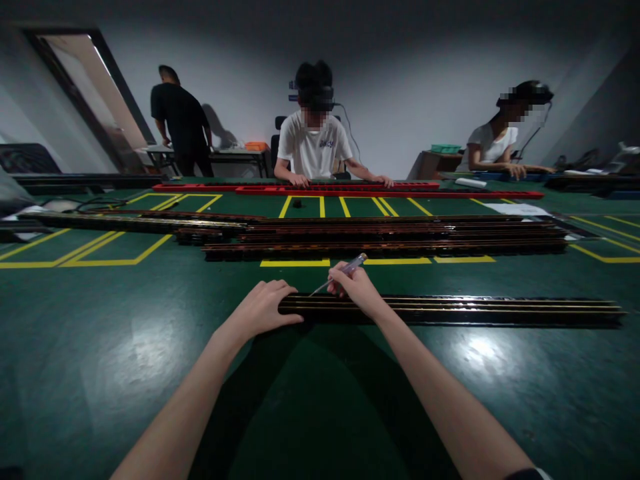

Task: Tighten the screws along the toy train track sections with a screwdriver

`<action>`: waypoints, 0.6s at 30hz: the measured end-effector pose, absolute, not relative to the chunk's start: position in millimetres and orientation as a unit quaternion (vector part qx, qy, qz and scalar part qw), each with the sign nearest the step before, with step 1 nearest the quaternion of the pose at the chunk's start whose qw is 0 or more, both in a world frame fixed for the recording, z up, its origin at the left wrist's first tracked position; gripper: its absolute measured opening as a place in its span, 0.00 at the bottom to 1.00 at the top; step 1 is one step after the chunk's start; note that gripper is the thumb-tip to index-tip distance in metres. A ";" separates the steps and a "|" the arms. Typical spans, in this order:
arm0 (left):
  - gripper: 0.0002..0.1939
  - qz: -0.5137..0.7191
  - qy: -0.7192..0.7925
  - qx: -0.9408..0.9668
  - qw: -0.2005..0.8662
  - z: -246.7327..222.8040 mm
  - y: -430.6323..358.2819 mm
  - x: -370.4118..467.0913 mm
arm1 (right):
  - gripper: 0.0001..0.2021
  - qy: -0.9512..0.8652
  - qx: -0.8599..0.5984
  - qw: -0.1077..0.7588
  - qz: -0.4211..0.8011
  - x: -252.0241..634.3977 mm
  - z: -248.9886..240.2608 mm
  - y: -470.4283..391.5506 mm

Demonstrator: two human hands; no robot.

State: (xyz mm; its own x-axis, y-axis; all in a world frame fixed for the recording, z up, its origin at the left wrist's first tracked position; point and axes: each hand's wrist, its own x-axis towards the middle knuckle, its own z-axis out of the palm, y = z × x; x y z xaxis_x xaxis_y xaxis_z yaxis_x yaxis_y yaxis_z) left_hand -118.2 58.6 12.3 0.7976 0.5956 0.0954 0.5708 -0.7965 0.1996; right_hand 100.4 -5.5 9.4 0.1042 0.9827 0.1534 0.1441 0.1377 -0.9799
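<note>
A long black bar with gold lines along it (470,310) lies across the green table in front of me. My left hand (265,308) grips its left end, thumb on the near side and fingers on the far side. In my right hand (350,283) is a screwdriver with a clear, purplish handle (356,261). The screwdriver slants down to the left, and its thin tip is at the bar's top, just right of my left hand. Whether the tip touches the bar is too small to tell.
Beyond the bar lies a pile of long dark bars (400,239). Farther back, a person in a white shirt (315,143) has both hands at long red strips (350,190). Another person (493,143) sits at the right; one in black (183,120) stands back left.
</note>
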 end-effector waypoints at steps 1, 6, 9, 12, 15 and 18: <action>0.24 0.073 0.310 0.946 0.055 13.1 55.6 -115.5 | 0.14 -0.542 -0.520 0.528 0.397 100.7 9.5 -5.5; 0.23 0.073 0.308 0.948 -0.021 10.7 45.8 -104.1 | 0.16 -0.543 -0.513 0.529 0.403 101.6 9.1 -4.9; 0.22 0.071 0.308 0.948 -0.038 8.2 44.7 -101.8 | 0.16 -0.544 -0.512 0.530 0.401 101.8 8.9 -5.0; 0.22 0.071 0.308 0.948 -0.048 6.9 45.7 -101.8 | 0.17 -0.550 -0.513 0.527 0.395 103.8 9.9 -6.0; 0.21 0.078 0.310 0.946 -0.052 6.4 46.7 -102.1 | 0.16 -0.550 -0.516 0.526 0.392 107.9 12.7 -8.2; 0.21 0.085 0.313 0.945 -0.049 6.5 46.6 -102.5 | 0.16 -0.550 -0.524 0.523 0.387 111.9 16.4 -11.2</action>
